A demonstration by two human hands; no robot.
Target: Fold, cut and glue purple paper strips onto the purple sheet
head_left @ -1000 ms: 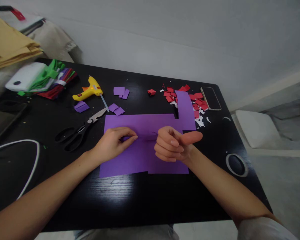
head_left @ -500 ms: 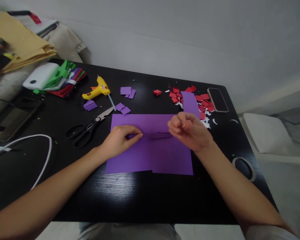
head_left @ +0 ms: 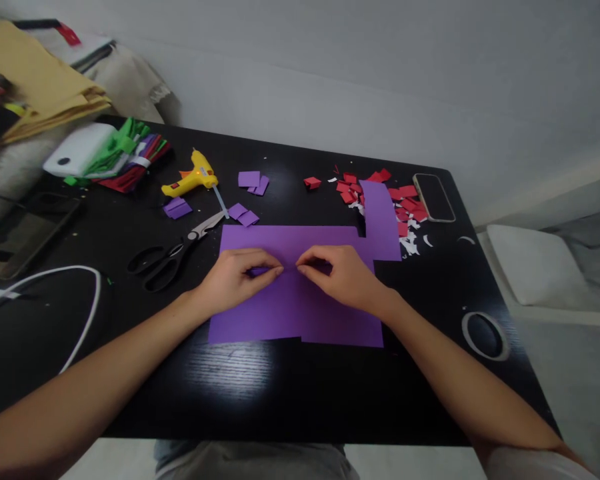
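Note:
Purple paper [head_left: 260, 323] lies flat on the black table in front of me, with a small step in its lower edge near the middle. My left hand [head_left: 243, 277] is closed in a pinch on a narrow raised piece of purple paper at the sheet's middle. Just to its right, my right hand [head_left: 343, 277] pinches at the same line, thumb and forefinger together. The two sets of fingertips almost meet. Most of the raised piece is hidden behind my fingers, so I cannot tell whether it is a fold or a separate strip.
Black scissors [head_left: 175, 257] and a yellow glue gun [head_left: 195, 175] lie left, near small purple pieces [head_left: 249, 179]. At right are a purple strip [head_left: 381, 223], red paper pieces [head_left: 350, 187], a phone [head_left: 434, 198] and a tape roll [head_left: 485, 335]. A white cable [head_left: 97, 293] curves at left.
My right hand has come down and left from above the paper's right side to pinch at the middle. My left hand keeps its pinch in nearly the same place.

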